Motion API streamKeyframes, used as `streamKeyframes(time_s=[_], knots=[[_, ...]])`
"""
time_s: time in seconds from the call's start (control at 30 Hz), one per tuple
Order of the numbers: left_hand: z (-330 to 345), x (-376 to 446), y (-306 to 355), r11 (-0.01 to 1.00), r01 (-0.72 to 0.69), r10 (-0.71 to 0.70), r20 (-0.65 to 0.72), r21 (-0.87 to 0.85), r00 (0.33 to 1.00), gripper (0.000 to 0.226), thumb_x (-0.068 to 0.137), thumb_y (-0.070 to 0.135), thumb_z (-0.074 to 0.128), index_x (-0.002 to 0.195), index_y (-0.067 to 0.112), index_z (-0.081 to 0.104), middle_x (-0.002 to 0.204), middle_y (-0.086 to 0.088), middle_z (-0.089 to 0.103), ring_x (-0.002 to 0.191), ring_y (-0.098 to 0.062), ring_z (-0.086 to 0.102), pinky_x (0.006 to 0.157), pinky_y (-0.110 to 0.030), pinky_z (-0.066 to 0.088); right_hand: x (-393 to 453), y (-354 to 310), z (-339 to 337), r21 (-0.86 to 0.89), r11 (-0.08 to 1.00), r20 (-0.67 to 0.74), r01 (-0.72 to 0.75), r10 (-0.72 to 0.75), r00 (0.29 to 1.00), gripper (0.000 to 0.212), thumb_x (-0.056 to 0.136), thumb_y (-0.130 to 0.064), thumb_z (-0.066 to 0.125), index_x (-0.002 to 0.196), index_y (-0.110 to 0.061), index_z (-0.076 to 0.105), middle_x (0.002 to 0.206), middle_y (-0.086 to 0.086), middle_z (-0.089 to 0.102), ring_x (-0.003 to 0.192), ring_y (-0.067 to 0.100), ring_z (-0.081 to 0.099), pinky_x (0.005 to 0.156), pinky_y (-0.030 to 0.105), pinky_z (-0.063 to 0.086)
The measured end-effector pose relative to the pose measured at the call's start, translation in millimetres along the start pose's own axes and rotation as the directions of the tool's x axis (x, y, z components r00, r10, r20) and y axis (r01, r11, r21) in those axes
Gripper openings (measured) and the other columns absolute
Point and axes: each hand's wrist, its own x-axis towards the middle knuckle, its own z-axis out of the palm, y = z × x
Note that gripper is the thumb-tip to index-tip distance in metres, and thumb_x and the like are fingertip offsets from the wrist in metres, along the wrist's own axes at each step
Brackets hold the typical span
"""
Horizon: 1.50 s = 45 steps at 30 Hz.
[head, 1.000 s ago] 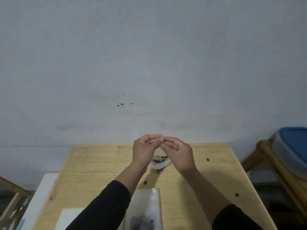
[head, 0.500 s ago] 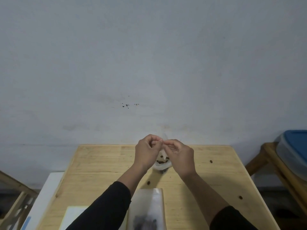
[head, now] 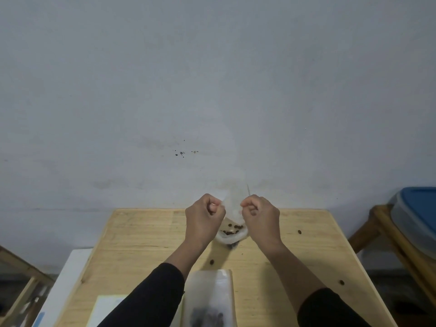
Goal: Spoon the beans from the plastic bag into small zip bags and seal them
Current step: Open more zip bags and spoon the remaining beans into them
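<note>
While pinched at both top corners, plastic bag (head: 232, 208) hangs upright, centre frame.
My left hand (head: 204, 219) and right hand (head: 260, 218) clamp its mouth; beans (head: 232, 232) below my fingers.

Plastic bag (head: 232, 228) between left hand (head: 204, 219) and right hand (head: 260, 218)

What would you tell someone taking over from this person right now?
Left hand and right hand each pinch a top edge of the plastic bag, held up over the table with beans low inside.
A zip bag with beans lies flat near the front edge; its seal can't be judged.
Loose beans are scattered on the table.
No spoon in view.
Left: spoon the remaining beans into zip bags and seal them.
</note>
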Motion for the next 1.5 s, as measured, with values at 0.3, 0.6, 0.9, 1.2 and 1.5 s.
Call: streamKeyframes(time_s=[0.3, 0.6, 0.9, 1.2, 1.5], knots=[[-21, 7, -9, 0.953, -0.291, 0.300, 0.355, -0.080, 0.886, 0.073, 0.073, 0.031, 0.074, 0.137, 0.038, 0.039, 0.139, 0.020, 0.038, 0.131, 0.004, 0.034, 0.104, -0.021, 0.034, -2, -10, 2, -0.135, 0.965, 0.230, 0.224, -0.189, 0.955, 0.038, 0.089, 0.000, 0.048, 0.108, -0.025, 0.070, 0.074, -0.005, 0.038, 0.064, 0.005, 0.046, 0.061, 0.011, 0.039], [-24, 3, -31, 0.883, -0.462, 0.401, 0.378, 0.084, 0.835, 0.108, 0.057, 0.031, 0.086, 0.143, 0.022, 0.022, 0.140, 0.012, 0.029, 0.130, 0.010, 0.025, 0.102, -0.004, 0.021, -15, -19, 11, -0.057, 0.985, 0.287, 0.165, -0.143, 0.947, 0.034, 0.091, -0.003, 0.049, 0.109, -0.024, 0.070, 0.072, -0.009, 0.039, 0.063, 0.002, 0.047, 0.060, 0.008, 0.039], [-31, 1, -41, 0.880, -0.455, 0.407, 0.279, 0.135, 0.870, 0.071, 0.056, 0.029, 0.069, 0.124, 0.017, 0.050, 0.119, 0.011, 0.050, 0.113, 0.015, 0.040, 0.093, -0.001, 0.029, -22, -19, 18, -0.065, 0.996, 0.236, 0.068, -0.051, 0.970, 0.033, 0.091, -0.003, 0.049, 0.104, -0.022, 0.072, 0.080, 0.000, 0.048, 0.064, 0.007, 0.051, 0.065, 0.004, 0.039], [-35, -6, -59, 0.875, -0.453, 0.405, 0.255, 0.170, 0.878, 0.089, 0.057, 0.050, 0.077, 0.133, 0.014, 0.048, 0.127, 0.011, 0.051, 0.117, 0.007, 0.044, 0.097, -0.004, 0.031, -21, -12, 15, 0.083, 0.996, 0.344, 0.009, -0.037, 0.938, 0.025, 0.090, -0.007, 0.055, 0.106, -0.017, 0.071, 0.097, -0.005, 0.058, 0.081, -0.007, 0.056, 0.075, -0.004, 0.035], [-40, -2, -90, 0.926, -0.292, 0.274, 0.106, 0.237, 0.956, 0.099, 0.052, 0.047, 0.085, 0.136, 0.016, 0.044, 0.135, 0.006, 0.049, 0.123, -0.002, 0.044, 0.103, -0.007, 0.029, -16, 115, 14, -0.269, 0.920, -0.010, -0.286, 0.294, 0.956, 0.024, 0.081, -0.020, 0.061, 0.094, -0.003, 0.072, 0.085, 0.014, 0.071, 0.082, 0.032, 0.063, 0.076, 0.034, 0.047]])
